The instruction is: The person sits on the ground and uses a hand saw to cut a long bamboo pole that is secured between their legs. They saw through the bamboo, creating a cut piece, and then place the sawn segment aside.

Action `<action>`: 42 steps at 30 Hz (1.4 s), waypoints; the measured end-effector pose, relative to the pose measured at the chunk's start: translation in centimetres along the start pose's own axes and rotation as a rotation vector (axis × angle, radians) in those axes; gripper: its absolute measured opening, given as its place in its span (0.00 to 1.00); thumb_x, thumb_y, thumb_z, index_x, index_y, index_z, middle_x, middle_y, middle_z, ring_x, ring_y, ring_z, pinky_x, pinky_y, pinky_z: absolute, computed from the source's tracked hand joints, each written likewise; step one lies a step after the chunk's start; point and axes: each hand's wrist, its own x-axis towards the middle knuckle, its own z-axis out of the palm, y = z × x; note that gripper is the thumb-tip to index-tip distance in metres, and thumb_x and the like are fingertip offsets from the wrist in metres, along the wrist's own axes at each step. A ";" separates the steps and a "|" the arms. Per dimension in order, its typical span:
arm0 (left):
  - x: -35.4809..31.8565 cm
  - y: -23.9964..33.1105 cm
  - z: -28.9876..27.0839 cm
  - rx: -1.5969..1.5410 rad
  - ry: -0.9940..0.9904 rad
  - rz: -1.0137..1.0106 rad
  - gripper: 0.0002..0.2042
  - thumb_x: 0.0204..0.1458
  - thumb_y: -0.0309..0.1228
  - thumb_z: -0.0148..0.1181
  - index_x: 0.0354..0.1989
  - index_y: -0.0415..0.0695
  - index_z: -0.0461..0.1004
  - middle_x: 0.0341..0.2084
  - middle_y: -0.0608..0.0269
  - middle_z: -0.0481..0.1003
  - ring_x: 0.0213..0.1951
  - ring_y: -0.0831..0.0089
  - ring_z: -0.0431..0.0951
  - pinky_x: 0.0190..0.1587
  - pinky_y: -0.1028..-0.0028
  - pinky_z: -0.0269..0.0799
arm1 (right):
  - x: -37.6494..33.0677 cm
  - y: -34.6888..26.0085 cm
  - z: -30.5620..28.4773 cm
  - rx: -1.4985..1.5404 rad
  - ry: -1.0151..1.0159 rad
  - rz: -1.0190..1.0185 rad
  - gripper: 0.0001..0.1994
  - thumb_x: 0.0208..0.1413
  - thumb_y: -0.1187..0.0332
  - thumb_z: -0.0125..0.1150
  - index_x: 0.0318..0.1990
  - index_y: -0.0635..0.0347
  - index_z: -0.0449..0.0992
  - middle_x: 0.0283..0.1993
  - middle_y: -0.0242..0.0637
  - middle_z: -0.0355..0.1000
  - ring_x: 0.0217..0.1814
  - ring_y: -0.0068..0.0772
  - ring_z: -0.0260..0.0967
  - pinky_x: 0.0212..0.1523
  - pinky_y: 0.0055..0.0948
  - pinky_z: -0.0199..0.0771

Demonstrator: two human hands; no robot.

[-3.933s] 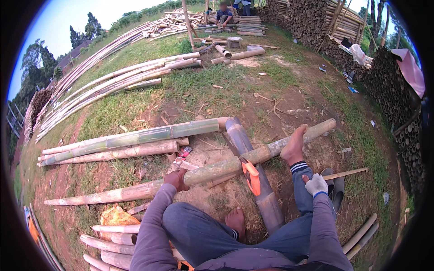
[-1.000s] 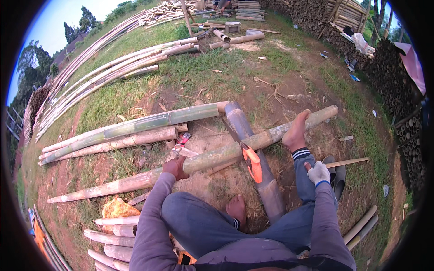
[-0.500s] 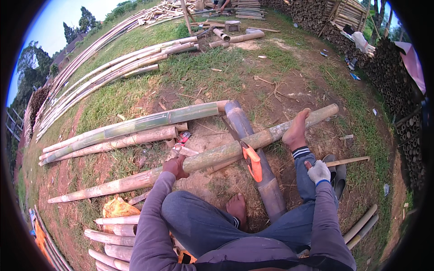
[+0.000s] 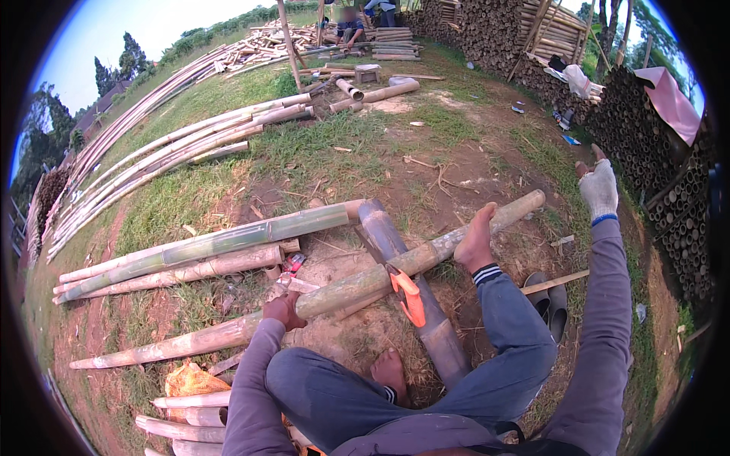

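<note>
My left hand [image 4: 284,310] grips a long bamboo pole [image 4: 346,294] near its middle. The pole slants up to the right over a thick, darker bamboo log [image 4: 442,332]. My bare right foot [image 4: 476,237] presses on it beyond that log. A hand saw with an orange handle [image 4: 408,298] rests at the pole beside the crossing; its dark blade [image 4: 369,245] shows on the far side. My right hand [image 4: 599,188], in a pale glove with bare fingertips, reaches out to the far right, fingers stretched and apart, holding nothing.
Green and tan bamboo poles [image 4: 236,242] lie at the left, with cut lengths [image 4: 182,432] near my left arm. Dark sandals [image 4: 557,308] and a wooden stick [image 4: 555,282] lie by my right leg. Bamboo stacks [image 4: 646,144] line the right; another person [image 4: 350,32] sits far off.
My right hand has left my right shin and stretched up and out to the right. My left hand keeps its hold on the pole. The whole view has shifted slightly.
</note>
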 end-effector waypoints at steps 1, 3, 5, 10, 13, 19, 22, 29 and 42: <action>-0.3 -0.2 -0.2 0.005 -0.003 -0.012 0.46 0.38 0.56 0.81 0.70 0.59 0.70 0.61 0.54 0.80 0.58 0.51 0.83 0.61 0.51 0.78 | 3.7 -2.0 -1.7 -0.035 0.005 -0.036 0.35 0.64 0.63 0.68 0.77 0.57 0.66 0.52 0.58 0.81 0.54 0.56 0.81 0.55 0.48 0.78; 0.3 0.3 0.0 0.008 -0.005 0.000 0.46 0.38 0.56 0.81 0.70 0.59 0.70 0.61 0.54 0.80 0.59 0.51 0.83 0.61 0.51 0.78 | 10.3 -4.0 -4.2 -0.030 0.067 -0.122 0.31 0.67 0.67 0.62 0.77 0.57 0.67 0.56 0.61 0.80 0.58 0.56 0.81 0.59 0.47 0.77; 1.4 0.6 0.6 -0.002 0.008 0.045 0.47 0.38 0.56 0.81 0.71 0.60 0.69 0.62 0.54 0.80 0.59 0.50 0.83 0.61 0.51 0.78 | 15.7 -7.9 -6.3 -0.010 -0.075 -0.099 0.28 0.69 0.69 0.55 0.76 0.56 0.68 0.58 0.61 0.80 0.60 0.53 0.81 0.64 0.47 0.76; -0.2 -1.3 0.6 0.002 -0.008 -0.002 0.47 0.38 0.56 0.81 0.71 0.60 0.69 0.61 0.54 0.80 0.59 0.51 0.83 0.61 0.52 0.78 | 10.4 -28.5 -4.9 0.162 -0.215 -0.505 0.31 0.65 0.74 0.50 0.76 0.52 0.70 0.41 0.50 0.80 0.42 0.42 0.80 0.53 0.43 0.80; -0.4 -1.2 0.4 -0.002 -0.028 -0.007 0.47 0.38 0.56 0.81 0.71 0.61 0.69 0.61 0.54 0.80 0.59 0.51 0.83 0.61 0.53 0.78 | 8.0 -38.1 -5.1 0.080 -0.382 -0.548 0.29 0.64 0.73 0.53 0.74 0.52 0.72 0.50 0.51 0.83 0.52 0.47 0.84 0.61 0.44 0.82; 0.9 2.0 -1.0 0.009 0.005 0.037 0.44 0.39 0.55 0.80 0.68 0.59 0.71 0.62 0.53 0.79 0.59 0.51 0.83 0.61 0.53 0.78 | 8.8 -36.3 -3.4 0.059 -0.107 -0.889 0.28 0.62 0.73 0.57 0.71 0.52 0.75 0.51 0.51 0.83 0.54 0.51 0.82 0.59 0.46 0.83; -0.9 0.3 -0.6 0.007 -0.007 -0.018 0.43 0.39 0.55 0.81 0.67 0.58 0.72 0.61 0.53 0.80 0.59 0.51 0.83 0.61 0.53 0.78 | -1.2 -31.0 -8.6 0.214 -0.246 -0.957 0.32 0.50 0.77 0.62 0.67 0.55 0.78 0.46 0.54 0.82 0.47 0.53 0.83 0.49 0.45 0.83; -0.4 0.5 -0.6 -0.008 -0.016 0.012 0.43 0.38 0.53 0.81 0.66 0.57 0.72 0.59 0.53 0.81 0.58 0.51 0.83 0.60 0.52 0.78 | -14.1 -21.2 -10.4 0.309 -0.592 -0.521 0.29 0.55 0.68 0.69 0.67 0.58 0.77 0.37 0.42 0.80 0.35 0.37 0.78 0.40 0.36 0.79; -0.1 -0.5 0.9 0.023 0.064 -0.005 0.46 0.36 0.54 0.82 0.69 0.61 0.71 0.55 0.57 0.83 0.55 0.52 0.85 0.57 0.52 0.80 | -40.6 -17.6 10.6 0.577 -0.798 -0.011 0.28 0.61 0.51 0.72 0.58 0.65 0.78 0.43 0.62 0.81 0.48 0.68 0.80 0.49 0.57 0.79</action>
